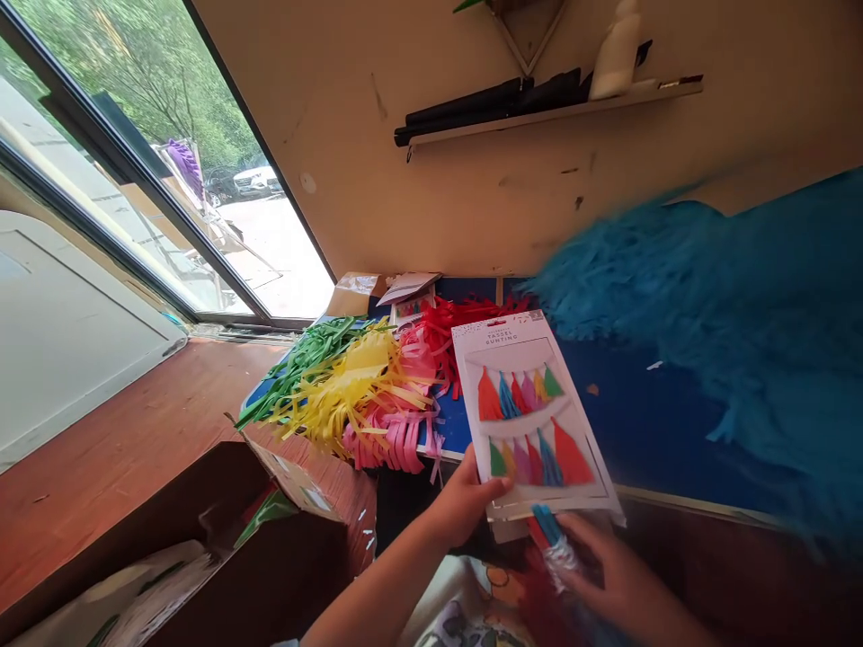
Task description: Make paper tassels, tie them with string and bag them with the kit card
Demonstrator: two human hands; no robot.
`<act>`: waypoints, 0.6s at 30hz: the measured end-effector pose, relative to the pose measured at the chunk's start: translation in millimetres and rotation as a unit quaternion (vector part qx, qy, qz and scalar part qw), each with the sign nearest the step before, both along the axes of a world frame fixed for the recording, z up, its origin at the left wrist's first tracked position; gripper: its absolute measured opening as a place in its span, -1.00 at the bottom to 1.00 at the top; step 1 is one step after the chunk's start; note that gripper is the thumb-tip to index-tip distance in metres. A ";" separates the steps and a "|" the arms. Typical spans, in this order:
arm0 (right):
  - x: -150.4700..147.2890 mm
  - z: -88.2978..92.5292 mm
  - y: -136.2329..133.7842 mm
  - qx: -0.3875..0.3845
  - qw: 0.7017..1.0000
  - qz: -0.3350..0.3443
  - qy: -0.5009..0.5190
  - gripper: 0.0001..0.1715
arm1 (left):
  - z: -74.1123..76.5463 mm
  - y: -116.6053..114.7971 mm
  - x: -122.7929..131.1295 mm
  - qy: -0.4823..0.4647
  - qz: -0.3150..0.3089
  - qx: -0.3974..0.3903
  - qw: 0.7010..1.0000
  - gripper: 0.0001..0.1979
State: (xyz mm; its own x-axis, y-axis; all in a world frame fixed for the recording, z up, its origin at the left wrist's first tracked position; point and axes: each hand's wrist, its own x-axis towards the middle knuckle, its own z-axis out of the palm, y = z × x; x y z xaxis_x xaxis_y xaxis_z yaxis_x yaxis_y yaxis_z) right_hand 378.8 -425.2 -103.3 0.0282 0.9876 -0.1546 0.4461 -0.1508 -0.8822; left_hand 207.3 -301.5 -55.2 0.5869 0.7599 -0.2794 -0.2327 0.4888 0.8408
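Note:
A flat printed package labelled "Tassel Bunting" (532,422) is tilted upright in front of me, with pictures of coloured tassels on its face. My left hand (468,499) grips its lower left edge, thumb on the front. Just below the package's bottom edge, my right hand (607,571) is closed round a bundle of red and blue paper tassels (558,548) with a whitish, shiny wrap around it. The bundle's top end is close to the package's lower edge; I cannot tell whether it is inside. Its lower part is blurred.
Green (306,359), yellow (360,373), pink (395,440) and red paper fringes (472,314) lie on the blue table (667,413). Blue fluffy material (728,270) covers the right side. A cardboard box (289,548) stands open at lower left. A shelf (559,112) is on the wall.

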 end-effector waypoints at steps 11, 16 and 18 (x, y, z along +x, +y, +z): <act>0.1 29.7 40.6 -0.007 0.963 -0.080 0.256 -0.31 | 20.9 40.9 21.0 0.023 0.022 0.062 0.998 -0.49; -4.0 48.2 60.8 0.025 0.950 -0.165 0.266 -0.35 | 34.4 46.0 19.2 0.023 0.001 0.113 0.993 -0.42; -8.3 50.8 63.6 0.039 0.946 -0.187 0.262 -0.35 | 34.1 46.6 16.7 0.029 -0.015 0.116 0.993 -0.44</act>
State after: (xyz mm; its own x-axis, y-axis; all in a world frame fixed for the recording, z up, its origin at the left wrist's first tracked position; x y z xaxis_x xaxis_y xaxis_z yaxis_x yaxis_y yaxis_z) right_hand 370.6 -361.6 -52.5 0.3186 0.9324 -0.1707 -0.1271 -0.1364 -0.9825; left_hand 224.0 -254.9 -21.1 0.5986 0.7901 -0.1320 -0.1696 0.2861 0.9431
